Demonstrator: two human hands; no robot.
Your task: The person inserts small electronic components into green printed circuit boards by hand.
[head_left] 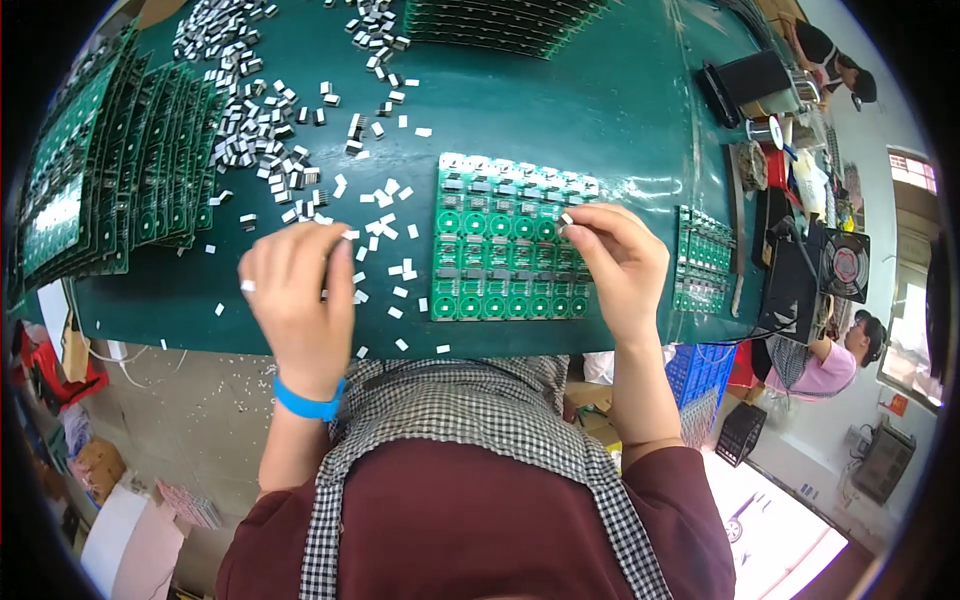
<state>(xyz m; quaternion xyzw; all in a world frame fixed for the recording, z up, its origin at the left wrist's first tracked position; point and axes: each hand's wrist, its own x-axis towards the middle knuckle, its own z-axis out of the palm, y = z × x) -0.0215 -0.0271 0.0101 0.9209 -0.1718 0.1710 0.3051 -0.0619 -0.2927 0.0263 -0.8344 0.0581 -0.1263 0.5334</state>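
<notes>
- On the table [610, 115], a board panel [510, 250] is laid near the front edge.
- Above the panel's right side, a component [566, 218] is held in the right hand [630, 262].
- The left hand [300, 290] is held over the table, left of the panel.
- Loose components [250, 135] are strewn between the panel and the upright boards [110, 170] at the left end, some near the front edge.
- Behind the panel, more boards [500, 25] are set at the far side.
- To the panel's right, well apart, a smaller panel [703, 258] is placed.
- Farther right, a fan [846, 266] is positioned, with a spool [765, 131] behind it.
- Right of the right forearm, a crate [697, 375] is set below the table.
</notes>
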